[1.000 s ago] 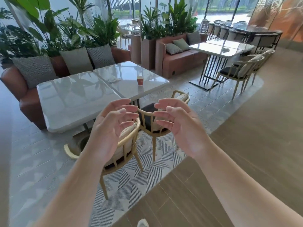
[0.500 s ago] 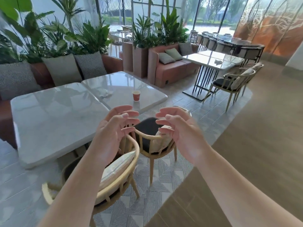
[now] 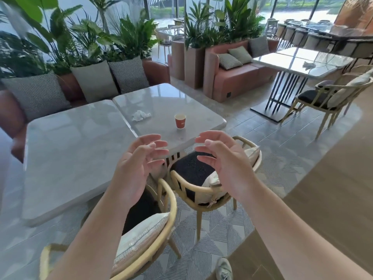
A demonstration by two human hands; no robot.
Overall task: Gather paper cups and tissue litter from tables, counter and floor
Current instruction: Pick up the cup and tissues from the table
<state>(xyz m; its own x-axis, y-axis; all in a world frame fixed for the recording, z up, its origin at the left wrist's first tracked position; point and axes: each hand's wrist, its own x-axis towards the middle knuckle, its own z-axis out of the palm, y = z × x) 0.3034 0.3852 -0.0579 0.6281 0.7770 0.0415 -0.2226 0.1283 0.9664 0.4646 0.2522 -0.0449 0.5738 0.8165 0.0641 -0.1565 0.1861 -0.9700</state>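
Two empty hands hover over the chair backs, palms turned toward each other, fingers spread and loosely bent, gripping nothing. Going left to right: the near marble table [image 3: 66,158] fills nine o'clock and carries no litter that I can see. Butted against it, the second table [image 3: 203,120] holds the task's things: a crumpled tissue [image 3: 140,115] at about eleven o'clock from the hands, and an upright red paper cup [image 3: 180,121] at twelve o'clock, standing apart from the tissue. The left hand [image 3: 137,168] sits just short of that table's near edge; the right hand [image 3: 226,164] floats over the black seat of a wooden chair [image 3: 201,188]. At two o'clock, well apart, a far table [image 3: 298,61] bears what looks like another tissue scrap [image 3: 308,65], too small to be sure.

Compared with a second ago, the cup and tissue loom larger and closer, and both tables have slid toward the viewer, while the hands keep the same open pose. The person has walked in, so I judge the cup is nearly within reach. The next move likely calls for leaning past the chair to take the cup and tissue.
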